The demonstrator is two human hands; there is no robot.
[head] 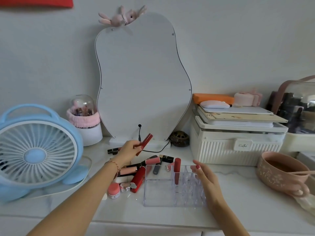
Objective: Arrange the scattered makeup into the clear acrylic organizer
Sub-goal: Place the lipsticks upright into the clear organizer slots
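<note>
The clear acrylic organizer (pixel 158 193) sits on the white counter in front of me, with one pink-red lip tube (pixel 177 169) standing upright in a back slot. My left hand (pixel 127 150) is raised above the pile and grips a slim red lipstick tube (pixel 144 143), tilted up to the right. My right hand (pixel 203 174) rests against the organizer's right side, fingers apart. Left of the organizer lie scattered lipsticks (pixel 150 161), a large red tube (pixel 138 179), a small pink jar (pixel 113 190) and a small pink pot (pixel 125 187).
A blue desk fan (pixel 36 154) stands at the left. A pear-shaped mirror (pixel 143 79) leans on the wall, its black cable (pixel 153 150) trailing behind the pile. A cream storage box (pixel 235 145) and a pink bowl (pixel 279 171) sit to the right.
</note>
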